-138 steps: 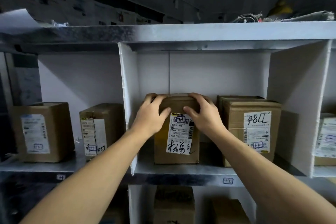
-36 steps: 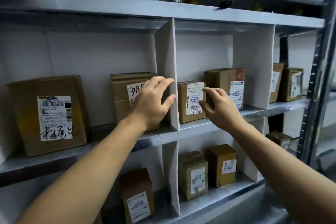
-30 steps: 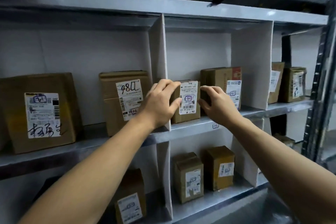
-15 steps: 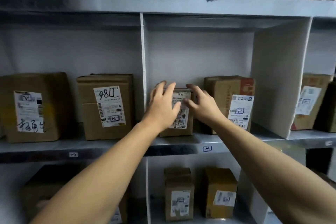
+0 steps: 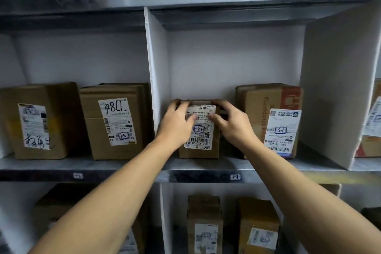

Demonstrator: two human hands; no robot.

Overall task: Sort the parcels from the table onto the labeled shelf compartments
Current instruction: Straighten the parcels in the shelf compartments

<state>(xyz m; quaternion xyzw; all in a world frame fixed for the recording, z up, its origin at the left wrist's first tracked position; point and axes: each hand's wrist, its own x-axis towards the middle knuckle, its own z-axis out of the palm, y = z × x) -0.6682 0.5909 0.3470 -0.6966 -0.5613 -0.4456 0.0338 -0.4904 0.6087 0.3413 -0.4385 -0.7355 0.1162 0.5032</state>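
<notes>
Small parcel (image 5: 201, 146) stands upright on the shelf board (image 5: 206, 164) in the middle compartment, label facing out. Left hand (image 5: 175, 126) and right hand (image 5: 235, 128) are both on it: fingers (image 5: 177, 102) curled over its top front edge, thumbs pressed on the label, so clamped on the parcel from both sides. The boxed mark on the label and the shelf edge tag (image 5: 235, 177) below the fingers look alike, probably the same code, but both are too small to read with confidence. Judgement: this parcel is placed or nearly so; only squaring-up and letting go are left for it. Several other parcels already sit in compartments left of, right of and below the fingers. The table is out of view, so the remaining count cannot be told. Room: white divider (image 5: 153, 80) just left of the left fingers, narrow gap only. Larger parcel (image 5: 266, 109) just right of the right fingers, slim gap. Open height above the fingers; depth behind the parcel is hidden. The shelf's front edge lies below the wrists, and a straight pull back toward the body looks unobstructed.
</notes>
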